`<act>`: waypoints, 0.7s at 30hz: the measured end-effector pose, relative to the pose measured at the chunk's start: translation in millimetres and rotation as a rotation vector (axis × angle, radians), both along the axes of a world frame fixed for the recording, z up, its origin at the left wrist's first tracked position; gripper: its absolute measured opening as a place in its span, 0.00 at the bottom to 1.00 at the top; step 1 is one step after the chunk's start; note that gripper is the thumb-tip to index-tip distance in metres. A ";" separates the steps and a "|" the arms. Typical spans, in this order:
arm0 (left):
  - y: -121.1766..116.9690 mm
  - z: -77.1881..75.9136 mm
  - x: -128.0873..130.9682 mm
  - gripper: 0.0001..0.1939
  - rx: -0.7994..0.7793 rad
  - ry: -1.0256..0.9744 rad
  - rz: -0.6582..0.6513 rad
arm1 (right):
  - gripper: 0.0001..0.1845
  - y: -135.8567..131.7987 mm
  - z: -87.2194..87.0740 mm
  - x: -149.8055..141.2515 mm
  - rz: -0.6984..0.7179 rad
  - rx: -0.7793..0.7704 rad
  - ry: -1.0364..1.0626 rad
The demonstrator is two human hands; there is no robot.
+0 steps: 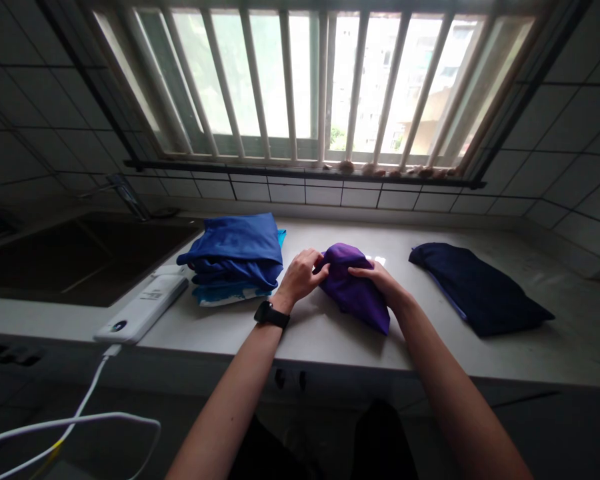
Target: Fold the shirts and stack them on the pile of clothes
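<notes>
A purple cloth bundle (353,287) lies on the pale counter (330,333) in front of me. My left hand (300,273), with a black watch on its wrist, is closed on the bundle's left end. My right hand (380,279) grips the cloth's top from the right side. To the left, a stack of folded blue cloths (235,257) rests on the counter. To the right lies a flat dark navy pouch (480,287).
A white power bank (143,308) with a white cable (75,417) sits at the counter's left front edge. A dark sink (80,257) with a tap (127,193) is at the left. A barred window (310,87) and tiled walls stand behind.
</notes>
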State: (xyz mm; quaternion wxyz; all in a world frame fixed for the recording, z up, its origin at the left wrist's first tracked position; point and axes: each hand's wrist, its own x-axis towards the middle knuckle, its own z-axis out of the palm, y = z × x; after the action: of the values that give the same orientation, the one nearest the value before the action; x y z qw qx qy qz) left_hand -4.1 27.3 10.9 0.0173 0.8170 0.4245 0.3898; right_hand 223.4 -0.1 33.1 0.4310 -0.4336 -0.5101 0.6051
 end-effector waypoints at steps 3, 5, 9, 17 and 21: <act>-0.9 0.5 0.2 0.04 -0.009 -0.007 0.005 | 0.21 -0.4 1.3 -0.2 0.006 0.000 -0.002; -0.8 0.5 -0.1 0.05 -0.014 -0.009 0.008 | 0.20 -0.5 2.0 0.0 0.009 -0.002 -0.001; -0.3 0.1 -1.0 0.11 -0.043 -0.011 -0.011 | 0.21 0.2 0.9 0.8 0.017 0.010 -0.003; -1.2 2.6 0.2 0.05 -0.041 0.056 -0.033 | 0.28 6.4 -7.4 -2.1 -0.065 0.356 -0.119; -1.6 4.3 -1.8 0.03 -0.019 -0.023 0.074 | 0.31 10.7 -5.9 1.3 -0.150 0.367 0.006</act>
State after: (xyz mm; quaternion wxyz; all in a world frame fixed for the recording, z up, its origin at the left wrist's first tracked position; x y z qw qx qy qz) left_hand -5.9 25.7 15.2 0.0156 0.7960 0.4580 0.3955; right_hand 224.7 10.6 27.3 0.5484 -0.3827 -0.5766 0.4694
